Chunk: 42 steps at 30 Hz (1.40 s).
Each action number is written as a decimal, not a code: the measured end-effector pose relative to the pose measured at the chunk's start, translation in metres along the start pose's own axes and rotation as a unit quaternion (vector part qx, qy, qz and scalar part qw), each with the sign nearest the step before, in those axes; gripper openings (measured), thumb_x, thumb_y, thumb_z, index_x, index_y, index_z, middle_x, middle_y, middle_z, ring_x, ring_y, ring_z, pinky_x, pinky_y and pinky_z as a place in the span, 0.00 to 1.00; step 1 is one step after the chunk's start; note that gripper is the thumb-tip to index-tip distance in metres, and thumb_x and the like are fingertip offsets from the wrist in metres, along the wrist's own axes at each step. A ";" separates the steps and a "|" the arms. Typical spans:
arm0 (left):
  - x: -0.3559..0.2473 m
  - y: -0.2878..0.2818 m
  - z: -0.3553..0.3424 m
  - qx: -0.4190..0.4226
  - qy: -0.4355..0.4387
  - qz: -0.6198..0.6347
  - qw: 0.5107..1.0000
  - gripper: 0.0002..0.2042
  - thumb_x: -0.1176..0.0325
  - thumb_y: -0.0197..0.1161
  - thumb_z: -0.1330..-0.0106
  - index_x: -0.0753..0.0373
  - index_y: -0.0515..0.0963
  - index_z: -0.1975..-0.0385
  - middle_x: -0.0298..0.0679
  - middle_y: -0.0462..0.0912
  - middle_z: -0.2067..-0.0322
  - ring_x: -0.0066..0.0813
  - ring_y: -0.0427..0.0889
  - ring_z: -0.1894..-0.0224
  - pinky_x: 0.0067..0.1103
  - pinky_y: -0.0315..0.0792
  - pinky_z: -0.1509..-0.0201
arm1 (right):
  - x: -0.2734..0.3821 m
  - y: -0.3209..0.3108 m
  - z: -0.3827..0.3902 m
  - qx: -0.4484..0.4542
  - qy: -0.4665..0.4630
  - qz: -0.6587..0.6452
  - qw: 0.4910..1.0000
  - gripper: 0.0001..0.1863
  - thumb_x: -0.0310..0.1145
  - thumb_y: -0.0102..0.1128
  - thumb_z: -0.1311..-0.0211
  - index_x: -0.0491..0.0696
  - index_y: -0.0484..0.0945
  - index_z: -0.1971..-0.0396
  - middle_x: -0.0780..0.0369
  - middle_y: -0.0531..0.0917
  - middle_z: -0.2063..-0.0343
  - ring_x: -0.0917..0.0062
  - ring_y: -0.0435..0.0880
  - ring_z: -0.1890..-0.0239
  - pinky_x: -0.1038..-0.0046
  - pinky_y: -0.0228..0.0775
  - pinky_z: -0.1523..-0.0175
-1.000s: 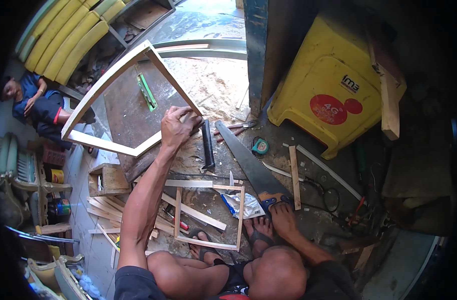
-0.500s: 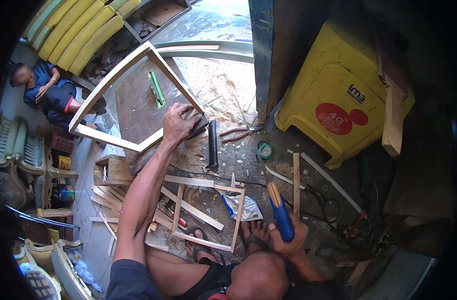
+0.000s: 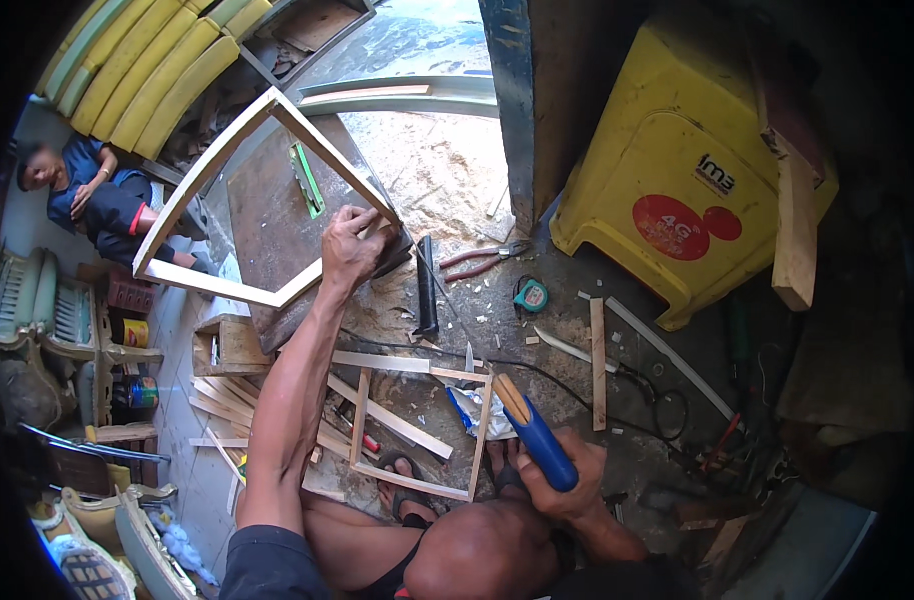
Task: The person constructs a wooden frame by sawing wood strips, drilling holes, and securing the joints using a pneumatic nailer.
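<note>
My left hand (image 3: 353, 246) presses on the near corner of a pale wooden frame (image 3: 202, 186) that lies over a dark board (image 3: 272, 225). My right hand (image 3: 562, 480) is closed around a tool with a blue handle and a wooden end (image 3: 532, 430), lifted above the floor near my knee. A smaller wooden frame (image 3: 362, 415) lies on the floor in front of my feet, with a loose slat across it.
A yellow plastic stool (image 3: 677, 170) stands at the right beside a blue post (image 3: 507, 110). Pliers (image 3: 487, 258), a green tape measure (image 3: 530, 294), a black bar (image 3: 427, 285), cables and wood strips litter the floor. Another person (image 3: 92, 195) sits at far left.
My right hand has picked up the blue-handled tool from the floor and raised it. My left hand stays on the big frame's corner.
</note>
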<state>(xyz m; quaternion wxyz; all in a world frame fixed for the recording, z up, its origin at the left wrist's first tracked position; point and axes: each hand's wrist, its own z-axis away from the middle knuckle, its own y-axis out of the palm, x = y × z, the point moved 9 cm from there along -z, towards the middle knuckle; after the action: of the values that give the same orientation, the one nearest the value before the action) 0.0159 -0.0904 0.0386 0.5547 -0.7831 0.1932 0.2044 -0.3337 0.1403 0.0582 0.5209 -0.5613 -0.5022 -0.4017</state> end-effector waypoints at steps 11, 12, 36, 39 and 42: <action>0.009 0.003 -0.003 -0.010 0.007 0.027 1.000 0.14 0.66 0.74 0.44 0.59 0.89 0.57 0.40 0.85 0.67 0.32 0.82 0.61 0.29 0.77 0.57 | 0.006 -0.003 -0.009 0.065 0.031 0.045 0.996 0.10 0.28 0.71 0.51 0.41 0.83 0.68 0.58 0.84 0.80 0.73 0.87 0.79 0.74 0.78 0.70; 0.010 0.004 -0.005 -0.002 0.007 0.028 1.000 0.14 0.67 0.73 0.44 0.60 0.89 0.57 0.40 0.85 0.67 0.32 0.82 0.62 0.29 0.77 0.57 | 0.003 0.002 -0.016 0.068 0.031 0.037 0.996 0.11 0.28 0.71 0.52 0.41 0.83 0.68 0.58 0.84 0.80 0.73 0.87 0.79 0.74 0.77 0.70; -0.013 0.005 -0.001 -0.025 0.069 0.018 0.997 0.12 0.68 0.73 0.46 0.63 0.89 0.62 0.42 0.85 0.67 0.39 0.82 0.62 0.31 0.77 0.56 | 0.002 0.007 -0.049 0.083 0.006 0.039 0.996 0.07 0.26 0.68 0.51 0.43 0.78 0.73 0.60 0.80 0.83 0.77 0.82 0.83 0.71 0.71 0.76; -0.005 0.000 -0.001 -0.016 0.032 0.009 0.999 0.13 0.67 0.74 0.47 0.62 0.89 0.61 0.42 0.85 0.67 0.37 0.82 0.62 0.31 0.78 0.57 | -0.003 0.023 -0.067 0.096 0.017 0.045 0.994 0.07 0.26 0.68 0.50 0.43 0.78 0.73 0.59 0.80 0.83 0.75 0.83 0.83 0.71 0.72 0.76; -0.010 -0.001 -0.003 -0.035 0.052 0.014 0.998 0.14 0.66 0.74 0.46 0.61 0.89 0.60 0.41 0.85 0.68 0.36 0.82 0.63 0.31 0.77 0.58 | 0.007 0.012 -0.045 0.101 0.016 0.059 0.993 0.07 0.26 0.68 0.50 0.43 0.79 0.71 0.60 0.81 0.83 0.73 0.83 0.83 0.70 0.74 0.75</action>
<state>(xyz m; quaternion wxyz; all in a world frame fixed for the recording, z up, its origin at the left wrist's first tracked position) 0.0087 -0.0919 0.0458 0.5129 -0.8089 0.2255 0.1782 -0.3176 0.0973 0.0685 0.6056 -0.5280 -0.4975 -0.3270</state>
